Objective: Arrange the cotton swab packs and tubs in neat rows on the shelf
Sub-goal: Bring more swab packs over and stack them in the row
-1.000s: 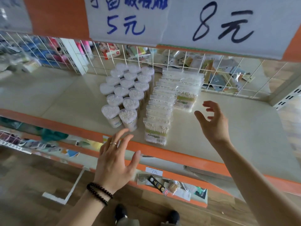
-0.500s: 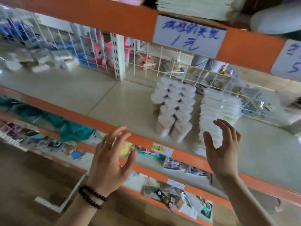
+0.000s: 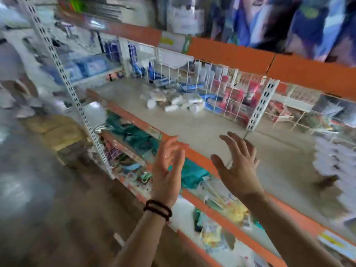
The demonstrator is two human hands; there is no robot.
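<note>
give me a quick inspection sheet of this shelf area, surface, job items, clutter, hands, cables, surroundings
surface: beige shelf board with orange front edge, mostly bare in the middle
job's things: blurred white tubs in rows at the right edge
clutter: loose heap of white packs near the wire back
grippers: left hand and right hand raised before the shelf, fingers spread, holding nothing
cables: nothing seen
surroundings: white slotted upright, wire grid backing, teal goods on the shelf below; picture motion-blurred

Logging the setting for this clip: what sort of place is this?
Most likely a small general-goods shop. Long orange-edged shelves on slotted white uprights, wire-grid dividers between sections, and packaged goods lying on the boards. Both hands are empty.
</note>
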